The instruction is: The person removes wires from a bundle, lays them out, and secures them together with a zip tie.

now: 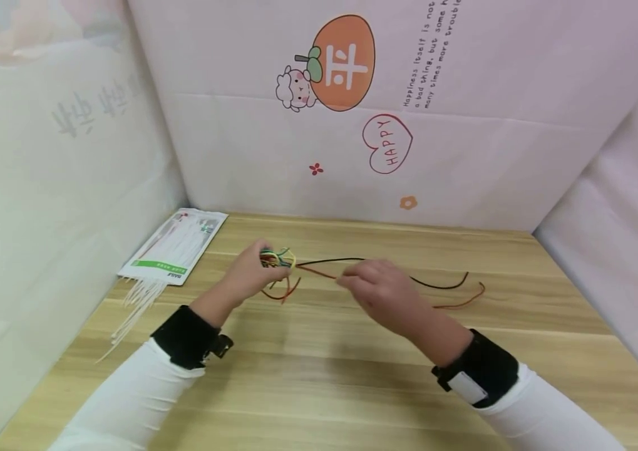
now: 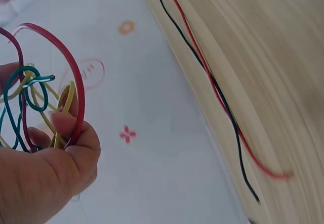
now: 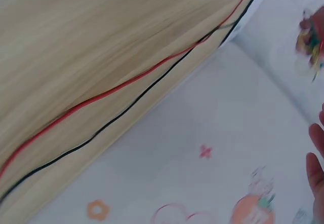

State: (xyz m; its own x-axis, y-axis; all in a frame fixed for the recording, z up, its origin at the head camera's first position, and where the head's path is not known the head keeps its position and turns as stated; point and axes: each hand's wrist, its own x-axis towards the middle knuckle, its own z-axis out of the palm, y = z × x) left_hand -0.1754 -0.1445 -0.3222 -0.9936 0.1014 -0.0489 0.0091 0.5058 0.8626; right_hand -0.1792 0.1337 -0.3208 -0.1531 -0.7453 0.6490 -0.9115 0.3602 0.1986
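My left hand [image 1: 248, 272] grips a tangled bundle of thin wires [image 2: 45, 82] above the table. Green, yellow and red strands loop out past the fingers and thumb. To the right is my right hand [image 1: 380, 291], raised with loosely bent fingers; in the right wrist view its fingertips [image 3: 315, 168] stand apart, with nothing seen between them. A long red wire [image 3: 116, 88] and a black wire [image 3: 126, 107] lie on the table and cross near one end. In the head view the right hand covers their middle stretch.
On the left of the wood-grain table [image 1: 319, 388] lies a white packet [image 1: 169, 244] with a green stripe. White cable ties [image 1: 137, 304] stick out of its near end. A printed white sheet [image 1: 240, 144] hangs at the back, with more sheeting on both sides.
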